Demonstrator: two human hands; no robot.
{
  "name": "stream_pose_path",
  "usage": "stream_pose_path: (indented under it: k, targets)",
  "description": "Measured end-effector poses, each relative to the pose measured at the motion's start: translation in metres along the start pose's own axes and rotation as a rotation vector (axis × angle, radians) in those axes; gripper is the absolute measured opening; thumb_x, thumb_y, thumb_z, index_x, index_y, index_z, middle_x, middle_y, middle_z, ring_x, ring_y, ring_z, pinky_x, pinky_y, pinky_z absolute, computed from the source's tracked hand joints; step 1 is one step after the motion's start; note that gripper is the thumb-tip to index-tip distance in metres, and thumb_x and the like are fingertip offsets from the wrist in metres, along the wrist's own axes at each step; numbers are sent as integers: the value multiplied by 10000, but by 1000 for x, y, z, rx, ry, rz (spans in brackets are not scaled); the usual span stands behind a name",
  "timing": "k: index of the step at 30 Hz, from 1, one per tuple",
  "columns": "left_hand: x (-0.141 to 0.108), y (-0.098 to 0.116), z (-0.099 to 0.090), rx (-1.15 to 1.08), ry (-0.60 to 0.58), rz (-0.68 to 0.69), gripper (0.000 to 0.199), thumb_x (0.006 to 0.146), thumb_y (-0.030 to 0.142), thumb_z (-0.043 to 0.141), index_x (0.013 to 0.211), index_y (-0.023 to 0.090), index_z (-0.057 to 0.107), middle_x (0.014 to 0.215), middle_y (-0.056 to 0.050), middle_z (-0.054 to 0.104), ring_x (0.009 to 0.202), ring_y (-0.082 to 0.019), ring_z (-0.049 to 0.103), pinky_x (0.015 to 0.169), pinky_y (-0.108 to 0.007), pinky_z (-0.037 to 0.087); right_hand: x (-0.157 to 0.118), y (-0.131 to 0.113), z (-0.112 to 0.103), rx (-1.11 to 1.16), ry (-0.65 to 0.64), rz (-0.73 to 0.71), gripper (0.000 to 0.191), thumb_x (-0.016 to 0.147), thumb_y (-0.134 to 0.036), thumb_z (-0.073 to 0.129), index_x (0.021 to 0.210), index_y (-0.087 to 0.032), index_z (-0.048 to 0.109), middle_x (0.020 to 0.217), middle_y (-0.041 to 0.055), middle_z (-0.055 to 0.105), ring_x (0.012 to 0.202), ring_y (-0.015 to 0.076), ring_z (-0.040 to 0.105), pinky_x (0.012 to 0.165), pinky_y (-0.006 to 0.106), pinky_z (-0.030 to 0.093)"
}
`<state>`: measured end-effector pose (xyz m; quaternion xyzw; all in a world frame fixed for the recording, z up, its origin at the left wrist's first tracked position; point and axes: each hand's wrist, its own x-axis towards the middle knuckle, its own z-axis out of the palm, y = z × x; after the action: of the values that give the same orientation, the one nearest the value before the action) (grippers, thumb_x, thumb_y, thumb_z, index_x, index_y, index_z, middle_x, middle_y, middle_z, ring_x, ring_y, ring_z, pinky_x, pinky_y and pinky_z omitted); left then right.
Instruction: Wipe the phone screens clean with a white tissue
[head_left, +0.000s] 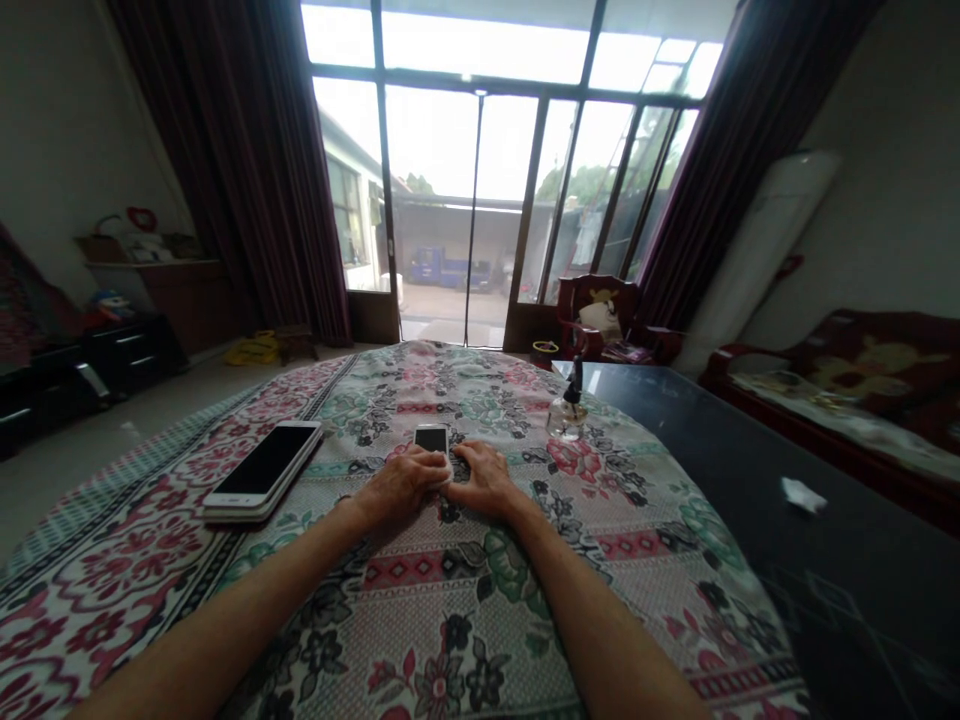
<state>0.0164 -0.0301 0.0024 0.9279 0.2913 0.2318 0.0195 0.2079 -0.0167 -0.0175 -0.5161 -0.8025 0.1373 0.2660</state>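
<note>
Floral tablecloth point(465, 630) bears a small phone point(432, 439) jutting beyond both hands point(401, 487).

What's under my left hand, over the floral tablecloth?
A small, white, dark-screened phone and a white wad show partly; your left hand hides the rest.

Daylight pours through tall glass doors point(478, 215) between dark purple curtains point(247, 170). A reddish wooden armchair point(624, 298) and sofa point(832, 335) stand to the right.
</note>
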Motion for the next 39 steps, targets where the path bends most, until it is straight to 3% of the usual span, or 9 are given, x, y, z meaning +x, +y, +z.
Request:
stream_pose_path:
  k: [9, 13, 16, 21, 26, 30, 33, 36, 39]
  targets:
    - [-19, 11, -7, -114, 35, -81, 250, 920, 183, 455, 897, 224, 700, 956, -40, 693, 879, -178, 615, 815, -315, 482, -2, -2, -3, -1, 6, -19, 545, 677, -370, 744, 1180, -184, 645, 1253, 125, 597, 1188, 307, 511, 1002, 444, 360]
    - [-28, 3, -4, -285, 237, -310, 271, 878, 228, 489, 1015, 241, 723, 1111, -51, 718, 1042, -203, 647, 928, -350, 498, -3, 0, -2, 75, 85, -60, 483, 667, -287, 734, 1134, -189, 665, 1193, 113, 640, 1135, 290, 559, 987, 433, 391]
    - [-29, -1, -2, -383, 415, -505, 334, 816, 278, 561, 1114, 219, 701, 1203, -68, 694, 1144, -233, 620, 1014, -388, 467, -3, -2, -4, 225, 222, -129, 299, 697, -167, 643, 990, -195, 694, 1058, 78, 689, 1018, 226, 616, 940, 366, 440]
    - [-24, 5, -6, -517, 533, -617, 409, 776, 332, 607, 1153, 193, 685, 1228, -73, 685, 1152, -241, 621, 1043, -385, 449, -5, -25, -6, 372, 351, -217, 118, 776, -161, 559, 734, -202, 661, 825, 43, 691, 833, 178, 628, 838, 308, 467]
    - [-18, 18, -10, -584, 553, -609, 457, 788, 352, 645, 1215, 190, 647, 1245, -78, 669, 1160, -247, 613, 1037, -391, 452, -9, -52, -4, 466, 260, -103, 153, 805, -335, 626, 735, -200, 642, 766, 9, 621, 763, 157, 574, 745, 287, 464]
    - [-15, 21, -7, -662, 565, -639, 531, 768, 390, 677, 1256, 188, 620, 1277, -96, 649, 1162, -262, 610, 1026, -400, 454, -10, -59, 0, 752, 139, 31, 201, 811, -389, 590, 774, -196, 632, 719, -7, 594, 684, 144, 539, 621, 260, 454]
    - [-16, 18, -6, -747, 546, -694, 672, 713, 413, 730, 1321, 180, 562, 1282, -110, 640, 1106, -263, 635, 941, -379, 503, -8, -58, 1, 934, 100, 113, 239, 807, -424, 581, 812, -194, 643, 725, -1, 607, 675, 138, 533, 627, 259, 446]
    - [-18, 17, -8, -823, 428, -738, 562, 708, 431, 736, 1201, 177, 647, 1078, -83, 720, 920, -236, 682, 782, -328, 534, -5, -55, 1, 1051, 123, 170, 300, 776, -474, 611, 866, -191, 656, 747, -2, 622, 662, 129, 527, 634, 259, 438]
    - [-20, 20, -11, -1035, 296, -812, 418, 721, 466, 724, 987, 143, 723, 830, -69, 734, 690, -196, 672, 637, -294, 513, -3, -53, 1, 1180, 114, 195, 386, 741, -538, 643, 891, -183, 652, 756, -5, 628, 640, 123, 529, 604, 251, 434]
